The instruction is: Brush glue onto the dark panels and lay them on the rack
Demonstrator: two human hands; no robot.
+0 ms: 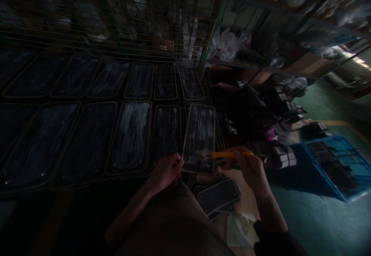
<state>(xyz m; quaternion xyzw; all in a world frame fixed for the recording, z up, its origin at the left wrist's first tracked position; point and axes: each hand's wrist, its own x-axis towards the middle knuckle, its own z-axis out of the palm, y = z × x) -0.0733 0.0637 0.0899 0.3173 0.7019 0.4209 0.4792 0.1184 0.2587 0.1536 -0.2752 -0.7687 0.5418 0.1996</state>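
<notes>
My right hand (246,161) is closed around the yellow handle of a brush (223,154). The bristles touch, or hover just over, the lower part of a dark rectangular panel (199,132) with rounded corners and a light rim. Whitish streaks run along that panel's face. At its lower left corner, my left hand (168,168) pinches the edge between thumb and fingers. Similar streaked panels, such as one nearby (130,136), lie in two rows to the left. Below the held panel, several unstreaked dark panels (218,196) are piled on a wooden surface.
A wire mesh rack (162,9) rises behind the rows. Shelves at upper right carry plastic-wrapped goods and a cardboard box (308,61). On the green floor to the right stands a blue crate (319,171). Near my right forearm lies a pale yellowish container or cloth (242,227), too dim to tell.
</notes>
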